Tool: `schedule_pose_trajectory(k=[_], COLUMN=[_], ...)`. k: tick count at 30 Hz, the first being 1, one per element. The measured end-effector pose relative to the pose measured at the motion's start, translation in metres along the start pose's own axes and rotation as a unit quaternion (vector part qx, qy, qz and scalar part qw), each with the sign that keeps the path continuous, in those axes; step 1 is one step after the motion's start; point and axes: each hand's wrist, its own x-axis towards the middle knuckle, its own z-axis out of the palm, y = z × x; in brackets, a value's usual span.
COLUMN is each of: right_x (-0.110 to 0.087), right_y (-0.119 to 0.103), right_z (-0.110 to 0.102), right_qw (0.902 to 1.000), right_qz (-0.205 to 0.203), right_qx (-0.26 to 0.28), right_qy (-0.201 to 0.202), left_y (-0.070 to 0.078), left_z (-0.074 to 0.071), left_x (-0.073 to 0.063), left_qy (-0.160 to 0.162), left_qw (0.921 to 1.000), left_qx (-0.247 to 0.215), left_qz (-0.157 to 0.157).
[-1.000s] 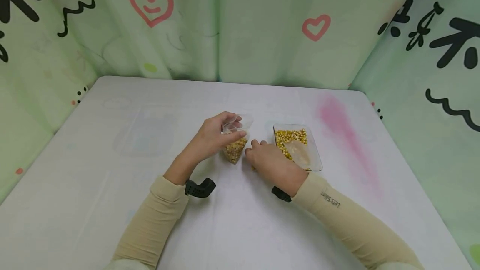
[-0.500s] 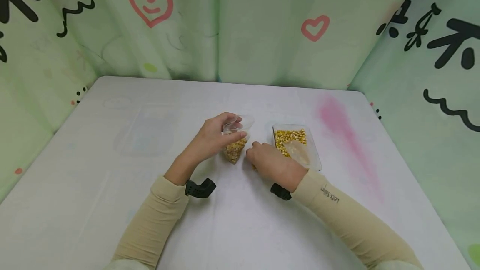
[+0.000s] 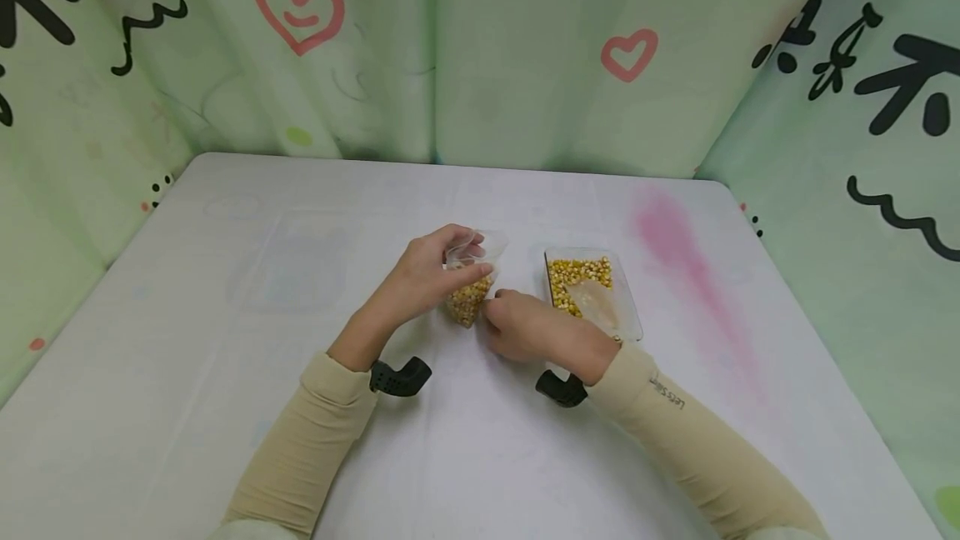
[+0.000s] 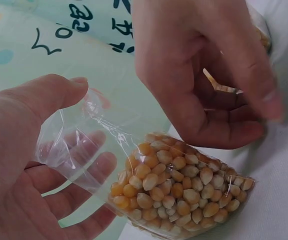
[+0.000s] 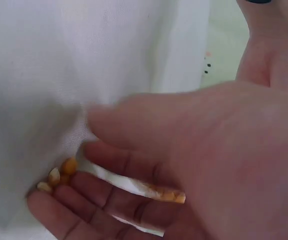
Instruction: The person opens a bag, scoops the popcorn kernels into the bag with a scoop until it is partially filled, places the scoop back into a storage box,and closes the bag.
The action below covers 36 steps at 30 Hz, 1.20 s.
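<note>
My left hand (image 3: 423,277) holds the mouth of a clear plastic bag (image 3: 468,302) between thumb and fingers. Corn kernels (image 4: 174,187) fill the bag's lower part, which rests on the table. Just right of the bag, my right hand (image 3: 528,327) is low over the tabletop, its fingers loosely bent. In the right wrist view, a few loose corn kernels (image 5: 55,176) lie on the white cloth against those fingertips, with the thumb apart from them. From the head view this same hand hides them.
Right of the hands stands a clear rectangular container (image 3: 632,307) of yellow corn kernels (image 3: 566,275), with a pale translucent piece (image 3: 596,302) lying on them. A white cloth (image 3: 337,440) covers the table. Green printed curtains (image 3: 517,90) enclose its back and sides.
My right hand has shifted slightly left and toward me, closer to the bag, and its fingers have turned downward. The left hand and the bag have stayed in place.
</note>
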Motion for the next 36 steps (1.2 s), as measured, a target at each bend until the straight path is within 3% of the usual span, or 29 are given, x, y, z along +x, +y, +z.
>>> schedule_pose_trajectory(k=[11, 20, 31, 36], right_x=[0.0, -0.007, -0.011, -0.008], right_y=[0.003, 0.011, 0.003, 0.004], right_z=[0.004, -0.005, -0.006, -0.003], right_qw=[0.9996, 0.9985, 0.9977, 0.9984], right_qz=[-0.022, -0.03, -0.034, -0.041], right_qx=[0.005, 0.046, -0.042, -0.029], right_qy=[0.018, -0.001, -0.039, -0.026], left_y=[0.001, 0.0, 0.001, 0.001], left_z=[0.0, 0.001, 0.001, 0.001], left_x=[-0.001, 0.0, 0.0, 0.0], left_qy=[0.0, 0.001, -0.003, -0.003], left_qw=[1.0, 1.0, 1.0, 1.0], left_qx=[0.006, 0.002, 0.001, -0.001], left_qz=[-0.007, 0.0, -0.004, -0.005])
